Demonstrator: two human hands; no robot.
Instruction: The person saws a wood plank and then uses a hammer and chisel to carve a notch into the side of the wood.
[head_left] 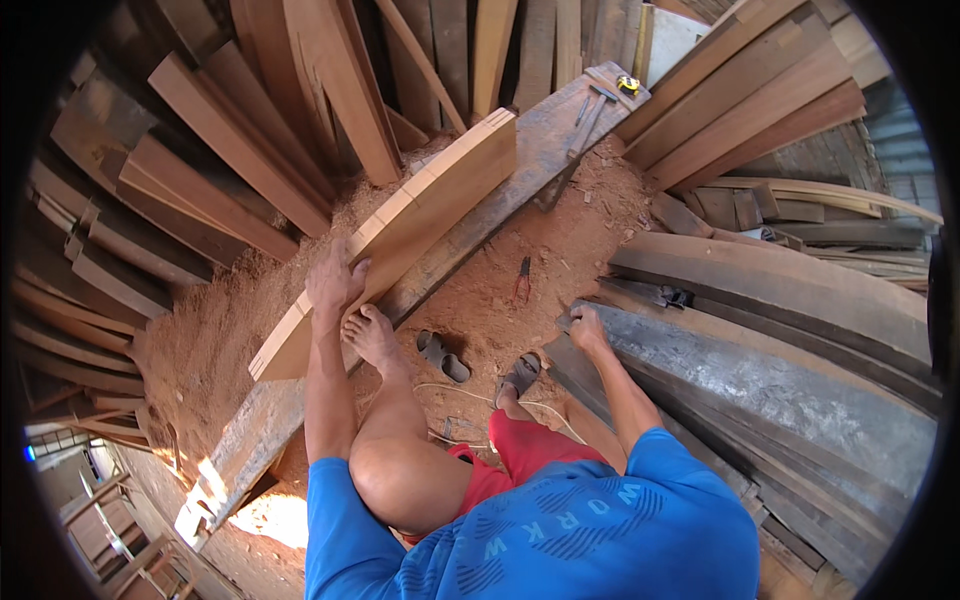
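Note:
My left hand [335, 280] grips the marked top edge of a thick, light-brown wooden board [425, 215], its thumb on the near face. The board stands on its long edge along a worn plank bench [460, 240]. My bare left foot [372, 338] is up on the bench, close against the board. Off to the right, my right hand [588, 327] is closed at the near end of a grey plank [700, 350]. Its curled fingers hide whatever they hold.
A hammer [592, 120] and a yellow tape measure [628, 86] lie at the bench's far end. Red-handled pliers [522, 282], a loose sandal [443, 356] and a pale cord [545, 405] are on the sawdust-covered ground. Leaning boards [345, 80] line the back; stacked planks [780, 290] fill the right.

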